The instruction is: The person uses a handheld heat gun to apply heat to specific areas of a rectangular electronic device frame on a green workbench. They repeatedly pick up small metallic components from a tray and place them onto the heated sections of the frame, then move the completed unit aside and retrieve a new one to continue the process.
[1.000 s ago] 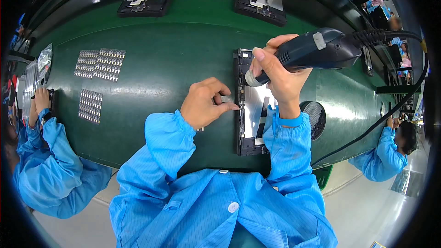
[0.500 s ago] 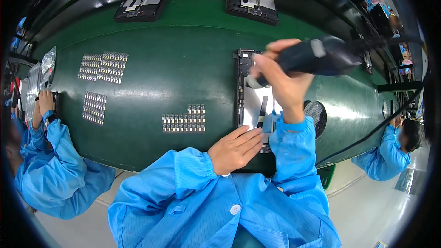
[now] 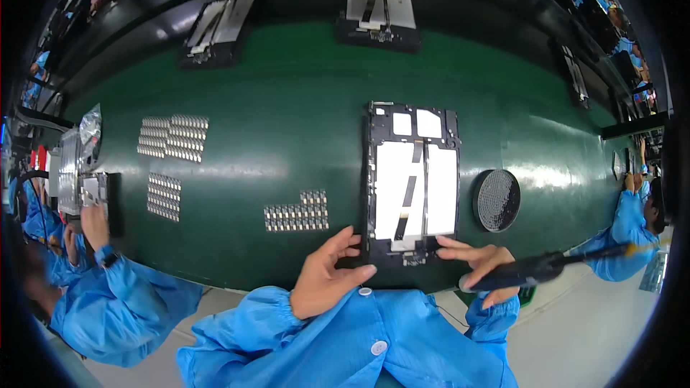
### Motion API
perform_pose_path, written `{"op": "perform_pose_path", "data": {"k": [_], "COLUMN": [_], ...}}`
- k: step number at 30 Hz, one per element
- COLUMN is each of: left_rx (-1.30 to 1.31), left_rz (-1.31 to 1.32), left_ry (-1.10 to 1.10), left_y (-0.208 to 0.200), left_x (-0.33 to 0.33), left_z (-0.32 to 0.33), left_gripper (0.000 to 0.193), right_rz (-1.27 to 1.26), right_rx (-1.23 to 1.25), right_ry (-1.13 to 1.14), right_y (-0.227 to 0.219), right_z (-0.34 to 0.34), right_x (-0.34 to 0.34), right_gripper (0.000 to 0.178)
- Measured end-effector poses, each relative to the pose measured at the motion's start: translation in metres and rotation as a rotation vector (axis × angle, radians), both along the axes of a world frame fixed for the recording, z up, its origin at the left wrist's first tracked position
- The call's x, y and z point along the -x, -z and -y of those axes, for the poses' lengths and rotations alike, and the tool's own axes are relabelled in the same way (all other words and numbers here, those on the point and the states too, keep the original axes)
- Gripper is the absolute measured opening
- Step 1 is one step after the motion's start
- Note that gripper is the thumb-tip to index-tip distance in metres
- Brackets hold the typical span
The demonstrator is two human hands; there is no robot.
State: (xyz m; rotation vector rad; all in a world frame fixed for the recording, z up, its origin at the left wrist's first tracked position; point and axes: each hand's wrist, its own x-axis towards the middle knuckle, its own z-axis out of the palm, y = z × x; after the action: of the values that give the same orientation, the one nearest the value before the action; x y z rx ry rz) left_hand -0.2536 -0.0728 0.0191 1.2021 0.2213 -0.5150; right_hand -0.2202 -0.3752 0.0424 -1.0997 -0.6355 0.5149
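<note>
The right hand [image 3: 480, 262] is closed around a dark electric screwdriver [image 3: 535, 270], which lies nearly level and points out to the right, while its forefinger stretches left to touch the near end of the black device frame [image 3: 412, 181]. The left hand [image 3: 325, 273] holds nothing: its fingers are spread loosely, the fingertips resting at the frame's near left corner. The frame thus lies directly ahead of both hands, with its long axis running away from the person, from the near edge of the green belt [image 3: 287, 86] toward the far edge. Its two pale panels sit side by side, with a dark ribbon strip between them. Both hands meet it at the same near end, the left at one corner and the right at the other.

Just right of the frame sits a round dark mesh dish [image 3: 497, 200]. To the left, near the left hand, lies a small block of silvery parts [image 3: 296, 213], and more such blocks [image 3: 172, 138] lie farther left. Two more frames [image 3: 379, 7] rest near the far edge. Co-workers in blue sleeves [image 3: 108, 294] stand at either end of the belt.
</note>
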Motion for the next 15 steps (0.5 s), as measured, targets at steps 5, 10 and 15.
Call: {"op": "perform_pose_path", "data": {"k": [5,10,15], "left_rx": [-0.074,0.113,-0.144], "left_rz": [0.058,0.072,0.303], "left_ry": [0.07,-0.211,-0.376], "left_y": [-0.023,-0.038,-0.044], "left_x": [-0.039,-0.079,-0.198], "left_z": [0.008,-0.04,-0.112], "left_gripper": [0.053,0.037,0.022], "right_rz": [0.066,0.14,0.144], "right_rx": [0.001,-0.156,-0.187], "right_ry": [-0.169,-0.091,-0.089], "right_y": [-0.038,-0.045,-0.028], "right_z": [0.0,-0.018,-0.026], "right_x": [-0.017,-0.041,-0.058], "right_gripper": [0.034,0.047,0.047]}}
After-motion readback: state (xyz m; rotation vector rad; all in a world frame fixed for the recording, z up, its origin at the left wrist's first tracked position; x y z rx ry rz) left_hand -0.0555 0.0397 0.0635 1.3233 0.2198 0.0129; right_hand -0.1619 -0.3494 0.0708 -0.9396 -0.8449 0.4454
